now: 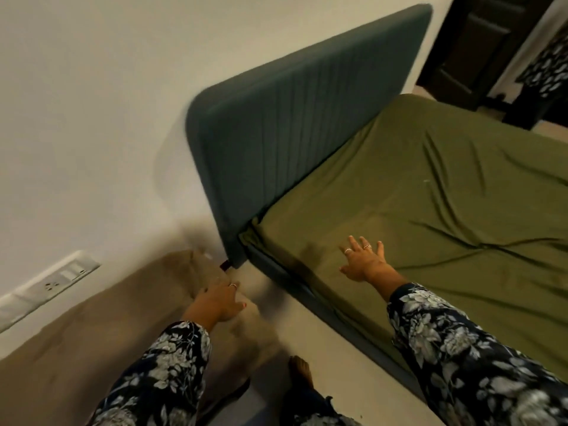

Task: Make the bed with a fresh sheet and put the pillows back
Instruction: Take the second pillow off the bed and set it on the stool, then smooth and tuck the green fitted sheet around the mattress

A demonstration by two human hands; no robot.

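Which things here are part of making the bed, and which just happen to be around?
Part of the job:
- green sheet on the bed
- right hand, open over the sheet
- left hand, reaching toward the tan bedding on the floor
- headboard

Just around:
- wall socket panel
- dark door

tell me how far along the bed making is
Done: the olive green sheet covers the mattress up to the teal padded headboard, though wrinkled. In hand: the right hand reaches open over the sheet's near corner; the left hand reaches toward a blurred tan fabric mass. Left: smoothing; no pillows on the bed.
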